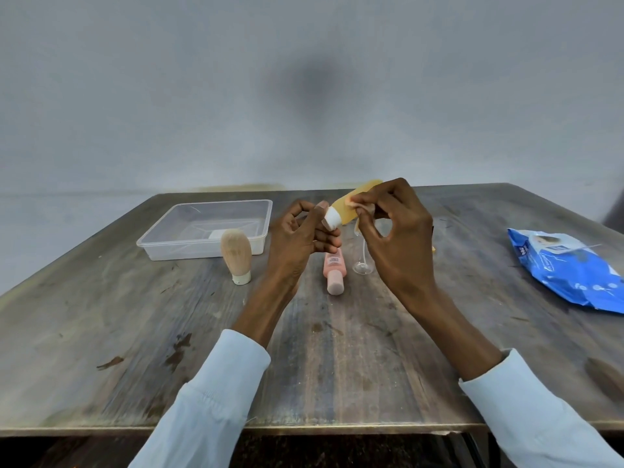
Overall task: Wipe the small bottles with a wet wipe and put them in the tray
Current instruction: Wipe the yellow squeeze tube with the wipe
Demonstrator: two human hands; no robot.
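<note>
Honestly, the risk I see is the small yellow-orange bottle with a white cap (pixel 351 206) slipping, since the left hand (pixel 300 238) pinches only its cap end between thumb and fingers; it could drop onto the pink bottle lying on the wooden table (pixel 335 270) just below. The right hand (pixel 395 231) pinches a scrap of wet wipe (pixel 354 205) against the bottle's side, remaining fingers curled. Both forearms reach forward, hands raised above the table. The clear plastic tray (pixel 162 246) sits to the left, holding no bottles yet.
</note>
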